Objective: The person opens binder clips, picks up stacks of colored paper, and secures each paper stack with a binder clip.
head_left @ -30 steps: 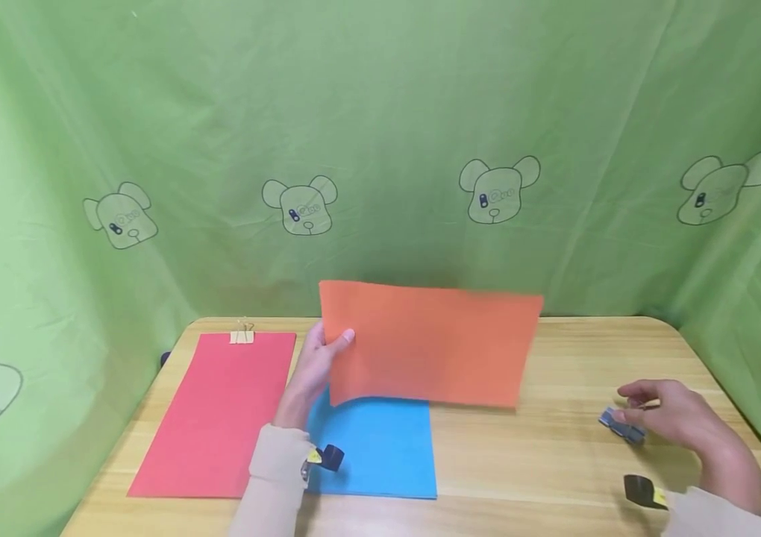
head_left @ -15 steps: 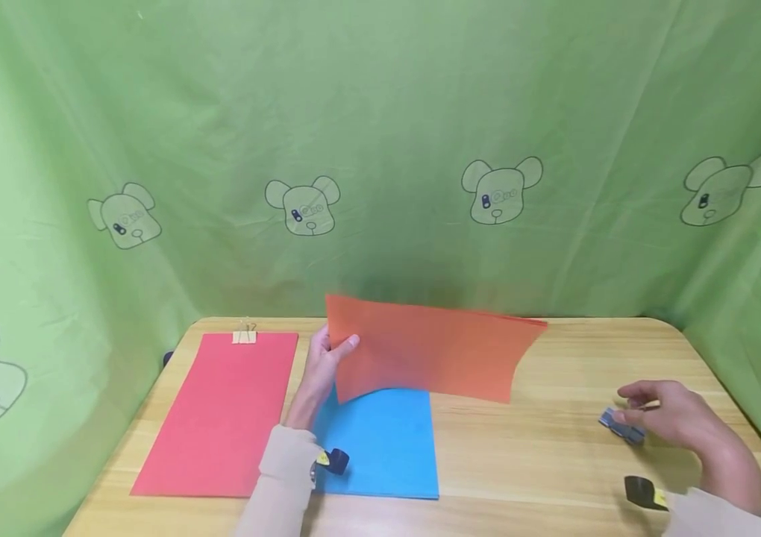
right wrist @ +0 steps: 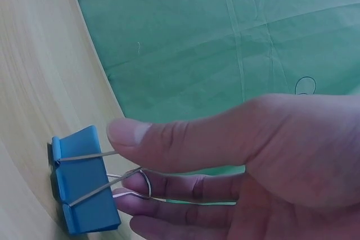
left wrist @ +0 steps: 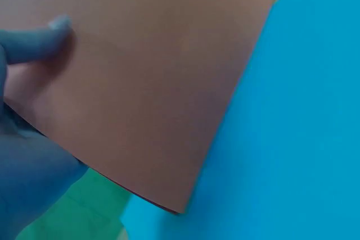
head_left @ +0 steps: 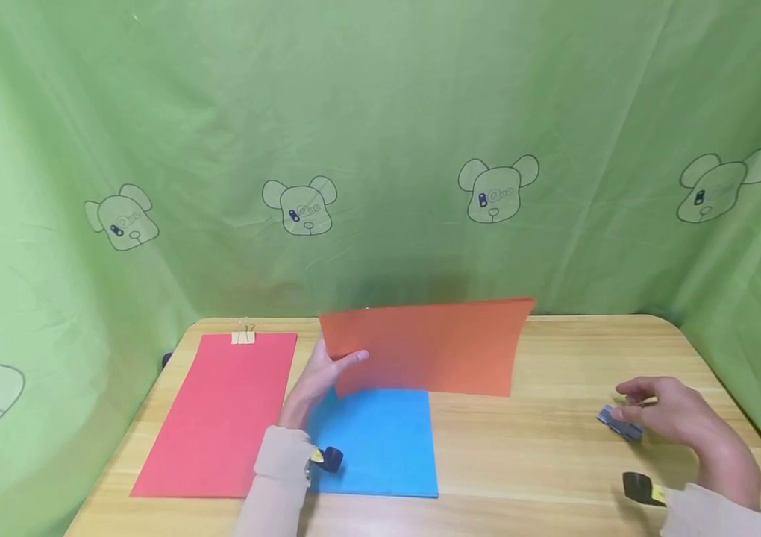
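My left hand (head_left: 313, 380) pinches the left edge of the orange paper (head_left: 430, 349), thumb on the near face. The paper is raised and tilted over the far part of the blue paper (head_left: 380, 451). In the left wrist view, the orange paper's (left wrist: 152, 82) lower edge shows more than one layer, and most fingers are hidden behind it. At the table's right, my right hand (head_left: 676, 414) holds a blue binder clip (head_left: 618, 424) by its wire handles. The right wrist view shows the thumb and fingers around the handles, with the blue clip body (right wrist: 87, 184) beyond the fingertips.
Red paper (head_left: 219, 418) lies at the left of the wooden table (head_left: 528, 462), with a pale yellow binder clip (head_left: 242, 338) on its far edge. A green curtain (head_left: 394, 134) with bear-head drawings encloses the table's back and sides.
The orange paper has dipped, swung and tilted, and its top left corner sits lower. The left thumb has shifted slightly right and down. My right hand and the blue binder clip have barely moved.
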